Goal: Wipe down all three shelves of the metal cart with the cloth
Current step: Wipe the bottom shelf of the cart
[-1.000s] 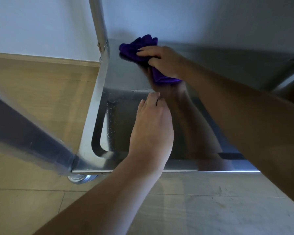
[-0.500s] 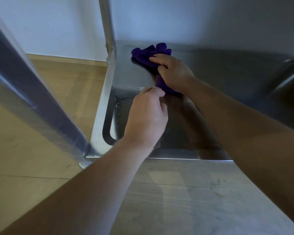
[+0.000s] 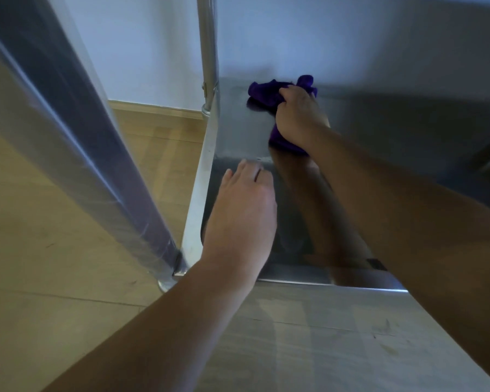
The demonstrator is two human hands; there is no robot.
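Step in hand, by judgement: wiping the lowest visible shelf (image 3: 379, 131) of the metal cart, worked at its far left corner; how the other shelves stand cannot be told from this view. The purple cloth (image 3: 266, 94) lies bunched on the shelf at about 12 o'clock in the view, just beside the far upright post (image 3: 208, 52). The right hand (image 3: 297, 117) is closed over the cloth, fingers curled round it and pressing it to the metal; cloth shows beyond the fingertips and under the heel of the hand. The cloth's long axis runs roughly from 11 o'clock to 5 o'clock, its loose bunched end pointing toward the corner post. The left hand (image 3: 241, 216) lies palm down on the shelf at about 7 o'clock from the cloth, fingers together and slightly bent, holding nothing. Next move, by judgement: draw the cloth toward 3 o'clock along the back edge, keeping pressure flat, with the left hand shifted clear of the path
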